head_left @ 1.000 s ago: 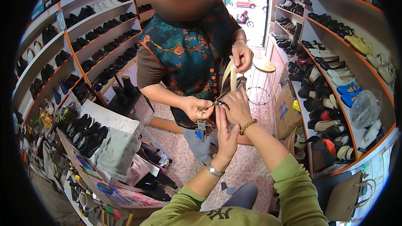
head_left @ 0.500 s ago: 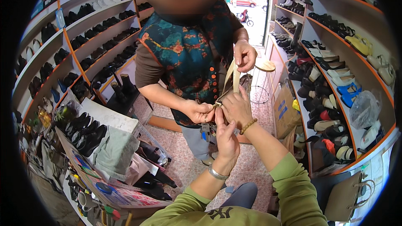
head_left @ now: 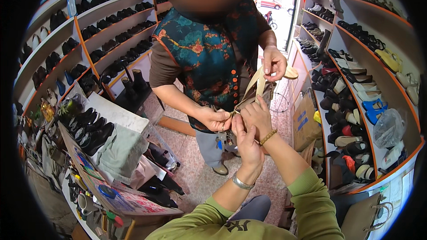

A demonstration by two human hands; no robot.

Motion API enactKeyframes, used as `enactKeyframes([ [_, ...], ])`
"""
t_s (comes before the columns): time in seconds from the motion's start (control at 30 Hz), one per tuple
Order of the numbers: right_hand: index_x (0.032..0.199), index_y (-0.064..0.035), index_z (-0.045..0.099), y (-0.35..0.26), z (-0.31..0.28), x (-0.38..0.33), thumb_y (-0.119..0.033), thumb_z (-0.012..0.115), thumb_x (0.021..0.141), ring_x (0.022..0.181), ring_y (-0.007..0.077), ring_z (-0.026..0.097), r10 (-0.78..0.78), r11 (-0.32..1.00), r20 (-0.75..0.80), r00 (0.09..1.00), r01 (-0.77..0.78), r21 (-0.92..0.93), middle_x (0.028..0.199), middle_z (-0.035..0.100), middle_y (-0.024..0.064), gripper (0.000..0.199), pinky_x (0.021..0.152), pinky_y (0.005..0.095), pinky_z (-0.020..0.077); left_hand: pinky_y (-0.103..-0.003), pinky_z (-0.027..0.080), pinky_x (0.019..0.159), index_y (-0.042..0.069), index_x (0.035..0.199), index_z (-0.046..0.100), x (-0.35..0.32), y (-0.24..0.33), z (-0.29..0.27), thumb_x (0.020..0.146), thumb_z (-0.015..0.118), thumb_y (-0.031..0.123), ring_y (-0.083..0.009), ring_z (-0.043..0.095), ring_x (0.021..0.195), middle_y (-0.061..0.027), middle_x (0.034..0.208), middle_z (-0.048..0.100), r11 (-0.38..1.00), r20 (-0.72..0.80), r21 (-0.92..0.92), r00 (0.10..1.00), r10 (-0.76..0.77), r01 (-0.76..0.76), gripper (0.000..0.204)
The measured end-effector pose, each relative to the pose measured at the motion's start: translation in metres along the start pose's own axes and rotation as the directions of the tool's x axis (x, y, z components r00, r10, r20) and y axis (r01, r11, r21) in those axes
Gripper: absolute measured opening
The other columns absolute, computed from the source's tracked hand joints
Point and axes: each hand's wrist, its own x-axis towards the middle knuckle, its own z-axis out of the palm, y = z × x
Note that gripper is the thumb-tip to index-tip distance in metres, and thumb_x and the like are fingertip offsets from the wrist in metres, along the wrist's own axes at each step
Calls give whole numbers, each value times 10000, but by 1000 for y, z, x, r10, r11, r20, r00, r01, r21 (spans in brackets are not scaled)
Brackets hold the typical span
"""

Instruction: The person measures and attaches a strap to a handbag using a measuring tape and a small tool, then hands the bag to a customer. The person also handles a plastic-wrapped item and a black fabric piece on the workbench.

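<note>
My left hand [head_left: 249,149], with a silver bangle, is raised palm up, fingertips against the underside of a small brass-coloured clasp [head_left: 234,113]; what its fingers pinch is hidden. My right hand [head_left: 258,120], with a beaded bracelet, is curled over the lower end of a pale cream strap [head_left: 261,84], beside the clasp. Facing me, a person in a floral vest pinches the clasp in one hand [head_left: 215,119] and holds the strap's upper part in the other hand [head_left: 274,64]. Brownish fabric [head_left: 251,102] lies behind our hands. A bunch of keys [head_left: 222,139] hangs below the clasp.
Shoe shelves [head_left: 111,20] line the left wall, and more shoe shelves [head_left: 356,84] line the right. At left stand a cloth-covered box [head_left: 124,151] and black shoes [head_left: 91,131]. A cardboard box [head_left: 307,118] and a beige handbag [head_left: 364,215] are at right.
My view has shifted a little, so the person and the shelves sit further right. The hands remain together at the clasp. The hanging keys show more fully now.
</note>
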Motion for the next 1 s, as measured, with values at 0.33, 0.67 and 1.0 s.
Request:
enactKeyframes([
  [0.33, 721, -103, 526, -3, 0, 3, -168, 591, 731, 765, 218, 535, -16, 1000, -36, 999, 16, 22, 717, 483, 45, 93, 994, 439, 366, -335, 230, 1103, -71, 1429, 157, -4, 12, 2, 915, 437, 50, -218, 289, 1340, -159, 1450, 285, 992, -7, -117, 999, -52, 50, 598],
  [0.67, 699, -118, 525, 3, 0, 1, -220, 575, 751, 776, 217, 540, 1, 999, -12, 1000, -1, -35, 716, 499, 40, 125, 1002, 449, 345, -307, 224, 1095, -71, 1422, 185, 3, 2, 5, 872, 469, 11, -189, 236, 1343, -104, 1476, 173, 977, -8, 210, 1000, -17, 18, 625],
  [1.0, 724, -108, 542, 15, -9, 1, -212, 591, 740, 769, 228, 530, -34, 999, -6, 999, 34, -38, 725, 501, 47, 116, 980, 438, 369, -321, 182, 1115, -73, 1430, 147, -3, 2, 20, 860, 498, 31, -200, 166, 1366, -119, 1485, 130, 944, 58, 324, 997, 45, -61, 677],
])
